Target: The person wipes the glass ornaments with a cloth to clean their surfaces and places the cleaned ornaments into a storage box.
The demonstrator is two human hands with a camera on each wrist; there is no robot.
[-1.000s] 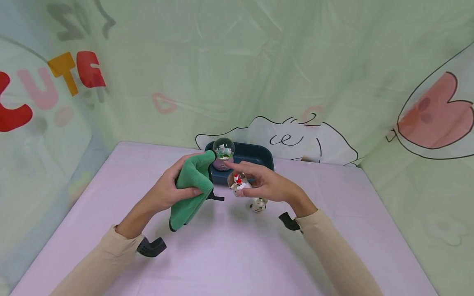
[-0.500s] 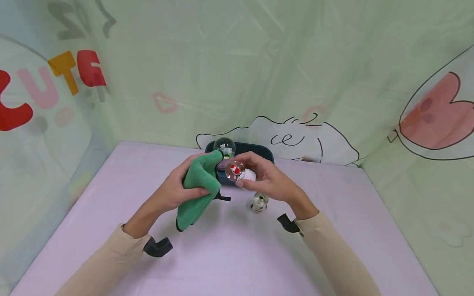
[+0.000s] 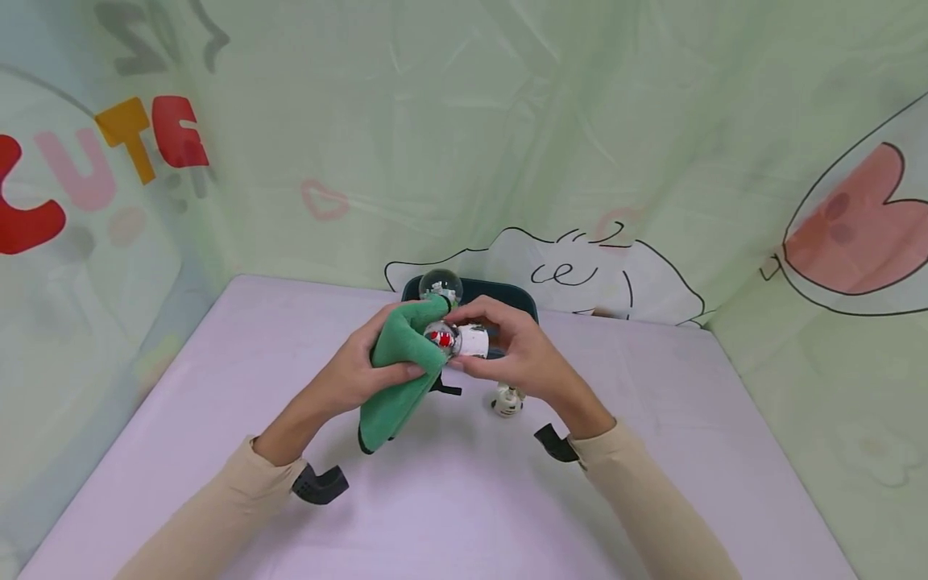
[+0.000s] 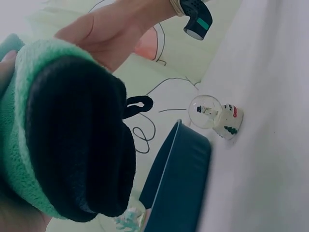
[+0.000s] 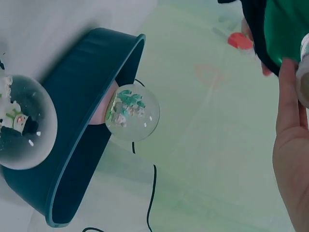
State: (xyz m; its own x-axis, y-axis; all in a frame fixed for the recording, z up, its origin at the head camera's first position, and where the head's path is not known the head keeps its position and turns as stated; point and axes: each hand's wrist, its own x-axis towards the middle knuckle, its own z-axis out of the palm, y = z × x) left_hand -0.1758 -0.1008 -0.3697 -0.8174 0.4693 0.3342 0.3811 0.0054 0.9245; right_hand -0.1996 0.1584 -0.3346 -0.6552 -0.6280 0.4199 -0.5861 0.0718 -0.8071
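Observation:
My left hand point(image 3: 351, 374) grips a folded green cloth point(image 3: 391, 403) with black edging and a black loop. In my right hand point(image 3: 525, 354) is a snow globe point(image 3: 474, 341) with a red figure inside and a white base. It lies tipped sideways, its dome against the cloth's fold. Fingers and thumb hold it from either side near the base. The left wrist view shows the cloth point(image 4: 34, 145) up close, hiding the held globe. At the edge of the right wrist view, only part of the held globe point(image 5: 303, 84) shows, beside the fingers.
A dark blue bin point(image 3: 500, 294) stands at the back of the lilac-covered table, with a pink-based snow globe point(image 3: 440, 286) in its left end. In front of the bin, a snowman snow globe point(image 3: 507, 401) stands upright on the table. Printed curtains hang behind and at both sides.
My right hand has raised the red-figure globe, turned it sideways and brought its dome into the cloth. My left hand has moved slightly right with the cloth.

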